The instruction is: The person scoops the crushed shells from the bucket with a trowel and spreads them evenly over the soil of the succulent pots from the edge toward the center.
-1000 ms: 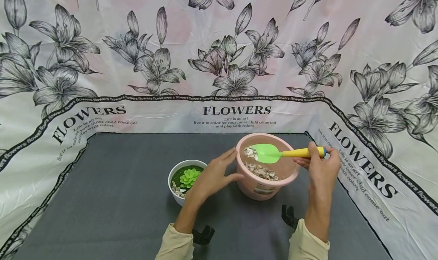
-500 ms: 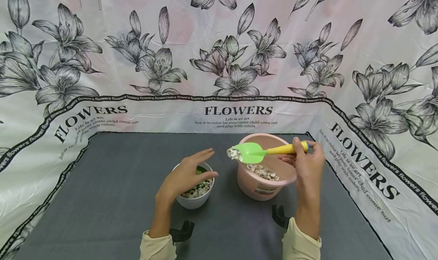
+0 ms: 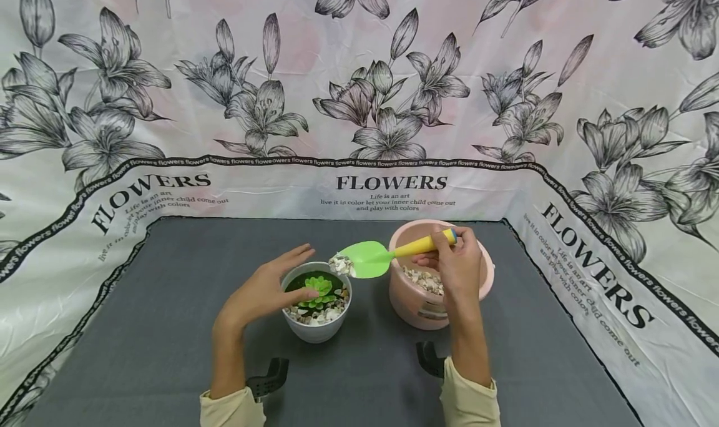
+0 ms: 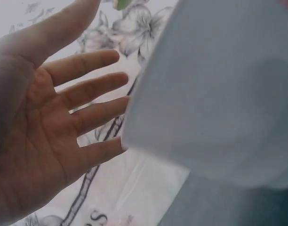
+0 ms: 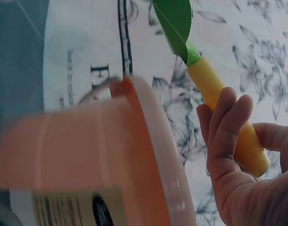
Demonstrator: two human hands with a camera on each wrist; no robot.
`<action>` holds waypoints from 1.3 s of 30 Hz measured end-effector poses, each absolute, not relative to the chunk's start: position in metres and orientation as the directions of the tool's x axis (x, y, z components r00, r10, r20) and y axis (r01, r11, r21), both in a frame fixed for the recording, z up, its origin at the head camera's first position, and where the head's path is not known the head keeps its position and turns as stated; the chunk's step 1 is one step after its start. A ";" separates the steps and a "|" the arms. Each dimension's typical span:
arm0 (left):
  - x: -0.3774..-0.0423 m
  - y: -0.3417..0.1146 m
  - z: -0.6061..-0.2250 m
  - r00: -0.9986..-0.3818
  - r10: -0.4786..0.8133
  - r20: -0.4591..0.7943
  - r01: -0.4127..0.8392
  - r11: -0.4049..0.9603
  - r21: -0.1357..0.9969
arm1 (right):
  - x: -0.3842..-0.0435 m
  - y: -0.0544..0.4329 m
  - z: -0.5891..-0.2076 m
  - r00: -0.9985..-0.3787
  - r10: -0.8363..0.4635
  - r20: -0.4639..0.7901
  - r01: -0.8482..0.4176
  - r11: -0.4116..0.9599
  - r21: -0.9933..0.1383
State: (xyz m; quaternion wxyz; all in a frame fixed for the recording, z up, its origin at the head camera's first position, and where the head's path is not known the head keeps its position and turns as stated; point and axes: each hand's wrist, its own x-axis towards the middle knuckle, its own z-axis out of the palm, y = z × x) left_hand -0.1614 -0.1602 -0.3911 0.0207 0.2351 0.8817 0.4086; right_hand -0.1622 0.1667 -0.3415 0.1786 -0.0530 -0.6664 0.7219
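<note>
My right hand [image 3: 457, 271] grips the yellow handle of a small green trowel [image 3: 367, 260], also seen in the right wrist view, where fingers and thumb wrap the handle [image 5: 250, 146]. White and tan pebbles [image 3: 341, 265] lie on the blade's tip, which overlaps the right rim of a white pot [image 3: 317, 334]. Inside that pot are a green succulent [image 3: 319, 288] and pebbles around its front. My left hand [image 3: 261, 293] is at the pot's left side, fingers extended and thumb over the rim. The left wrist view shows the spread fingers [image 4: 94, 89] beside the pot's wall.
A pink bucket [image 3: 410, 305] holding more pebbles [image 3: 424, 280] stands to the right of the pot, beneath the right hand. Grey cloth [image 3: 168, 327] covers the table. A flower-printed sheet [image 3: 387, 196] rises behind and at both sides.
The right hand has carried the loaded trowel left, from over the pink bucket to the white pot's rim. My left hand has moved left across the pot to its left side, uncovering the succulent.
</note>
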 end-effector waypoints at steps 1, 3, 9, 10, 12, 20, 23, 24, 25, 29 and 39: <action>-0.161 -0.163 -0.393 -0.893 0.426 0.147 0.387 0.558 0.734 | -0.163 0.164 -0.342 -0.932 0.322 0.165 -0.189 -0.044 -0.981; -0.160 -0.168 -0.398 -0.901 0.415 0.124 0.363 0.569 0.738 | -0.164 0.159 -0.344 -0.935 0.308 0.178 -0.199 -0.040 -0.979; -0.160 -0.180 -0.410 -0.900 0.436 0.021 0.292 0.566 0.771 | -0.166 0.143 -0.349 -0.947 0.238 0.216 -0.221 0.005 -0.975; -0.162 -0.180 -0.411 -0.894 0.448 0.002 0.278 0.551 0.787 | -0.166 0.140 -0.349 -0.949 0.229 0.218 -0.220 0.017 -0.975; -0.164 -0.180 -0.414 -0.882 0.471 -0.032 0.247 0.519 0.818 | -0.166 0.135 -0.351 -0.952 0.215 0.218 -0.214 0.041 -0.976; -0.169 -0.178 -0.419 -0.867 0.491 -0.090 0.213 0.526 0.823 | -0.165 0.112 -0.356 -0.971 0.136 0.198 -0.187 0.087 -0.978; -0.169 -0.177 -0.418 -0.872 0.482 -0.091 0.217 0.545 0.810 | -0.164 0.104 -0.357 -0.971 0.097 0.220 -0.209 0.115 -0.971; -0.169 -0.178 -0.417 -0.876 0.473 -0.091 0.212 0.548 0.809 | -0.164 0.101 -0.357 -0.969 0.088 0.229 -0.217 0.132 -0.967; -0.169 -0.178 -0.417 -0.878 0.471 -0.083 0.222 0.556 0.801 | -0.163 0.099 -0.356 -0.969 0.075 0.237 -0.224 0.144 -0.964; -0.169 -0.180 -0.416 -0.888 0.459 -0.041 0.257 0.567 0.782 | -0.161 0.090 -0.352 -0.963 0.033 0.267 -0.254 0.213 -0.944; -0.173 -0.183 -0.421 -0.855 0.517 0.049 0.365 0.531 0.765 | -0.149 0.074 -0.345 -0.941 0.001 0.337 -0.318 0.330 -0.889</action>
